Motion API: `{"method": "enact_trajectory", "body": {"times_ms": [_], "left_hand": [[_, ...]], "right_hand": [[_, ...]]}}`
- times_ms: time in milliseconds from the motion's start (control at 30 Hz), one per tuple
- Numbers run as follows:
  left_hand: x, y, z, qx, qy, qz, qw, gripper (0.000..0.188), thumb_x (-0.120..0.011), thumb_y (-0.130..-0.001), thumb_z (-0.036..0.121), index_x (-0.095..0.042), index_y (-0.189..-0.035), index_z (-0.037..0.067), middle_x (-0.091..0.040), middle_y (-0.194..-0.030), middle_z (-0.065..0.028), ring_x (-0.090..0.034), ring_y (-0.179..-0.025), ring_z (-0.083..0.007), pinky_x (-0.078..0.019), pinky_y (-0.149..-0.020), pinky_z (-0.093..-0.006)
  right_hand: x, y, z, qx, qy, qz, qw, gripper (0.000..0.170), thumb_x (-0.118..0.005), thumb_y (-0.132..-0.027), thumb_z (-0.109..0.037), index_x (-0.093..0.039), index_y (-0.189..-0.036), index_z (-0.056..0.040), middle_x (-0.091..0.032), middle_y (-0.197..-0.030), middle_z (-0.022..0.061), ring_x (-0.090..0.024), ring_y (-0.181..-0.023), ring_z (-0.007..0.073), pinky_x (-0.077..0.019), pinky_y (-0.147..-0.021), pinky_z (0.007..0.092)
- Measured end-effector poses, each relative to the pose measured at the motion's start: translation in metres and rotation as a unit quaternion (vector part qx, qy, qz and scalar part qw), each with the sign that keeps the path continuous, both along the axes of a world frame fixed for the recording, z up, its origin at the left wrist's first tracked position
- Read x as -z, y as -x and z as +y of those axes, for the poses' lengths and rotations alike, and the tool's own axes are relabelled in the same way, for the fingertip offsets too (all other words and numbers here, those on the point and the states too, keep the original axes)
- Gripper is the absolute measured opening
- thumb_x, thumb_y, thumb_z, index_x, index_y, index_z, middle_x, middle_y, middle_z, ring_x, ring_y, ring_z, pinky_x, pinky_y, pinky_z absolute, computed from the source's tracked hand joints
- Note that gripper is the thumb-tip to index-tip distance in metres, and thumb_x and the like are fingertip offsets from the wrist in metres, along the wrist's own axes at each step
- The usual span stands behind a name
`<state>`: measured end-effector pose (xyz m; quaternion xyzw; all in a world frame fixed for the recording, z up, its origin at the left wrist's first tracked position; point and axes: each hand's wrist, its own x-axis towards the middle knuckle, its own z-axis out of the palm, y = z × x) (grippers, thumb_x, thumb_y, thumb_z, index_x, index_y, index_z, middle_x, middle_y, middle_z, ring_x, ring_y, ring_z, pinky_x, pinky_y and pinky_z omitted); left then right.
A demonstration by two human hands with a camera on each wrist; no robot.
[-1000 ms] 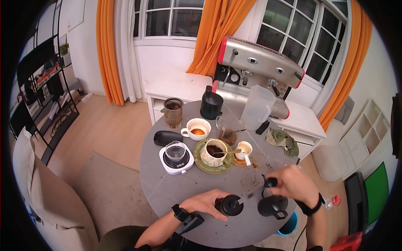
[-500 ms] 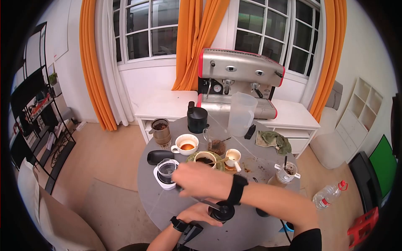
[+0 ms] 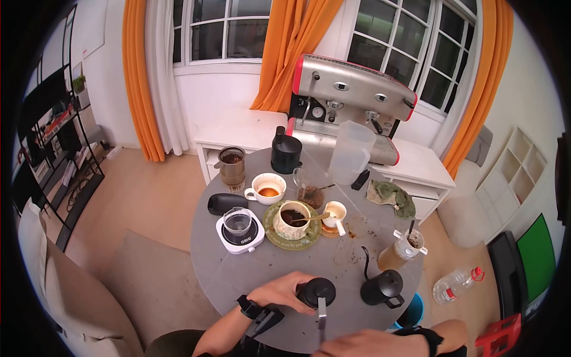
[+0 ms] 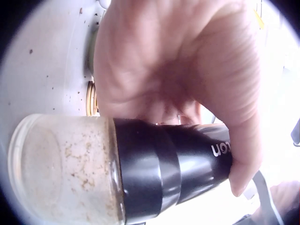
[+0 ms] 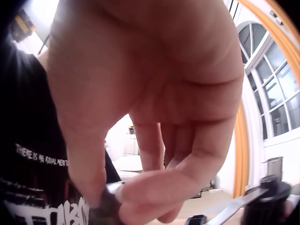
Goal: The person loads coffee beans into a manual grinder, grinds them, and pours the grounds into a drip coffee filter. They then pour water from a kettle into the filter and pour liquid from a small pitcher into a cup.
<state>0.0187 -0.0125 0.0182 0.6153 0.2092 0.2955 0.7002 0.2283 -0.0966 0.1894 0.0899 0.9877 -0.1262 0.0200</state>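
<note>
A black hand coffee grinder point(image 3: 316, 293) stands upright near the table's front edge, with my left hand point(image 3: 285, 291) wrapped round its body. In the left wrist view the grinder point(image 4: 173, 164) shows a clear lower jar with brown specks, and my left hand point(image 4: 183, 61) has its thumb across the black upper part. A metal crank arm point(image 3: 322, 318) runs from the grinder's top toward me. At its outer end, my right hand point(image 3: 369, 345) pinches the dark knob point(image 5: 105, 206); the right wrist view shows thumb and fingers meeting on it.
A black gooseneck kettle point(image 3: 383, 288) stands right of the grinder, with a glass brewer point(image 3: 399, 253) behind it. Left and ahead are a white scale point(image 3: 239, 238), a cup on a green saucer point(image 3: 291, 240) and a white cup point(image 3: 267, 189). Brown specks dot the table.
My right hand has swung from over the scale, left of the grinder, round to the table's front edge, the crank turning with it. My left hand stays round the grinder.
</note>
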Motion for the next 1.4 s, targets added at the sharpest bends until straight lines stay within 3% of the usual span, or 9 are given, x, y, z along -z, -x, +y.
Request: {"method": "enact_trajectory", "body": {"times_ms": [133, 367, 533, 900, 967, 1133, 1200, 1333, 1400], "left_hand": [[0.003, 0.000, 0.002, 0.003, -0.030, 0.000, 1.000, 0.053, -0.081, -0.067, 0.007, -0.060, -0.115, 0.000, -0.063, -0.104, -0.0004, -0.053, -0.095, -0.0078, -0.0429, -0.089, -0.0246], [-0.002, 0.001, 0.001, 0.005, -0.021, 0.001, 1.000, 0.052, -0.082, -0.069, 0.010, -0.059, -0.115, 0.000, -0.062, -0.098, 0.0000, -0.052, -0.090, -0.0075, -0.0442, -0.083, -0.0248], [0.003, 0.000, 0.005, 0.005, -0.040, 0.020, 0.999, 0.051, -0.083, -0.068, 0.010, -0.060, -0.112, 0.000, -0.062, -0.097, 0.0011, -0.053, -0.089, -0.0073, -0.0445, -0.082, -0.0246], [0.047, 0.003, 0.007, -0.066, -0.087, 0.086, 0.990, 0.045, -0.084, -0.069, 0.015, -0.062, -0.106, 0.001, -0.062, -0.093, 0.0022, -0.054, -0.084, -0.0058, -0.0447, -0.074, -0.0234], [0.038, 0.005, 0.004, -0.010, -0.006, 0.108, 0.994, 0.063, -0.084, -0.068, 0.010, -0.057, -0.124, 0.002, -0.062, -0.119, -0.0058, -0.054, -0.113, -0.0136, -0.0389, -0.101, -0.0286], [0.038, 0.006, -0.011, -0.009, 0.062, -0.047, 0.997, 0.055, -0.076, -0.078, 0.012, -0.053, -0.126, -0.002, -0.062, -0.119, -0.0068, -0.055, -0.113, -0.0132, -0.0419, -0.099, -0.0299], [0.005, -0.007, -0.021, -0.150, 0.051, 0.004, 0.987, 0.049, -0.076, -0.077, 0.012, -0.058, -0.121, -0.001, -0.062, -0.115, -0.0024, -0.058, -0.103, -0.0102, -0.0457, -0.090, -0.0262], [0.022, -0.003, -0.014, -0.150, 0.001, 0.021, 0.988, 0.053, -0.076, -0.072, 0.006, -0.057, -0.122, -0.001, -0.062, -0.111, -0.0007, -0.057, -0.098, -0.0085, -0.0457, -0.088, -0.0255], [0.016, -0.002, 0.003, -0.002, -0.037, 0.019, 0.999, 0.058, -0.076, -0.067, 0.001, -0.056, -0.122, 0.000, -0.061, -0.106, 0.0005, -0.054, -0.093, -0.0069, -0.0454, -0.085, -0.0242]], "right_hand": [[-0.017, -0.029, 0.018, 0.162, 0.098, -0.212, 0.959, 0.026, -0.064, -0.083, -0.028, -0.059, -0.099, -0.0081, -0.059, -0.085, 0.0117, -0.063, -0.074, 0.0304, -0.0510, -0.064, 0.0418], [-0.013, -0.052, 0.098, 0.294, 0.111, -0.167, 0.935, 0.032, -0.071, -0.073, -0.021, -0.063, -0.100, -0.0045, -0.061, -0.090, 0.0179, -0.063, -0.078, 0.0367, -0.0515, -0.071, 0.0413], [0.004, -0.026, 0.150, 0.306, -0.059, -0.090, 0.946, 0.033, -0.075, -0.068, -0.022, -0.065, -0.094, -0.0044, -0.063, -0.085, 0.0161, -0.060, -0.088, 0.0335, -0.0494, -0.077, 0.0405], [0.029, 0.119, 0.166, 0.153, -0.024, 0.031, 0.987, 0.033, -0.075, -0.068, -0.021, -0.061, -0.086, 0.0034, -0.061, -0.085, 0.0187, -0.059, -0.089, 0.0343, -0.0490, -0.077, 0.0397], [0.039, 0.131, 0.148, 0.091, 0.011, 0.088, 0.992, 0.034, -0.075, -0.068, -0.020, -0.057, -0.085, 0.0030, -0.058, -0.087, 0.0173, -0.058, -0.087, 0.0337, -0.0480, -0.076, 0.0406], [0.037, 0.135, 0.086, -0.013, 0.035, 0.098, 0.995, 0.035, -0.075, -0.069, -0.019, -0.052, -0.084, 0.0008, -0.055, -0.090, 0.0158, -0.058, -0.086, 0.0324, -0.0472, -0.073, 0.0419], [0.047, 0.128, 0.066, -0.062, 0.011, 0.144, 0.988, 0.035, -0.074, -0.069, -0.020, -0.055, -0.089, 0.0016, -0.057, -0.092, 0.0159, -0.060, -0.080, 0.0337, -0.0478, -0.067, 0.0418], [0.039, 0.106, 0.038, -0.075, 0.046, 0.043, 0.995, 0.041, -0.076, -0.072, -0.014, -0.057, -0.104, 0.0028, -0.060, -0.099, 0.0136, -0.064, -0.078, 0.0270, -0.0507, -0.064, 0.0363], [0.017, 0.081, 0.024, -0.059, 0.015, 0.125, 0.990, 0.026, -0.063, -0.077, -0.019, -0.056, -0.094, -0.0004, -0.055, -0.079, 0.0143, -0.060, -0.078, 0.0293, -0.0453, -0.068, 0.0372]]}}
